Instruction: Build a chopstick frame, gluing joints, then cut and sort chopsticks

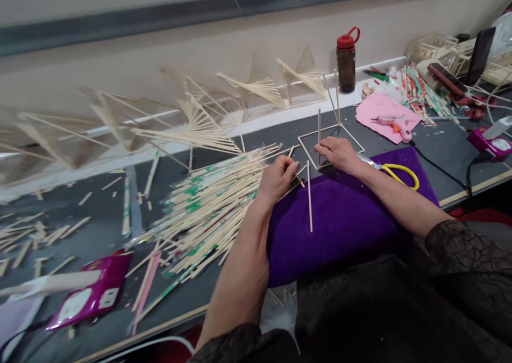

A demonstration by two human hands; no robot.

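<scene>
My right hand [338, 154] pinches an upright thin wooden stick [319, 122] at the near left corner of a square stick frame [308, 151]. Two more uprights [337, 99] rise from the frame's far corner. My left hand [278, 179] is closed beside the frame, over the edge of a pile of loose wooden sticks [216, 203]. Short stick ends show around its fingers, but I cannot make out what it holds. One loose stick [309, 198] lies on the purple cloth [340, 208] below my hands. Yellow-handled scissors [400, 175] lie partly under my right forearm.
Fan-shaped stick structures [256, 90] stand along the wall. At the back is a red-capped bottle [346, 62]. A glue gun [394, 124] rests on pink material [368, 110], its cable running right. A magenta device [92, 288] sits at the left among stick scraps.
</scene>
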